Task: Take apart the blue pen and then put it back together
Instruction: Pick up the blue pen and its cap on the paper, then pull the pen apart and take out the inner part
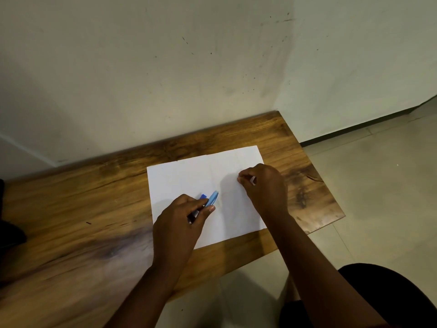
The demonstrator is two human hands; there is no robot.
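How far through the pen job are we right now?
Partly apart, it seems: the left hand grips the blue pen barrel, and the right hand pinches a small pale piece, too small to identify, over the white paper. Reassembly looks outstanding.

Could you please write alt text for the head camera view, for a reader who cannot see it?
A person's left hand holds blue pen parts over a white sheet of paper on a wooden table. The right hand pinches a small pale piece, too small to identify, above the paper's right side.
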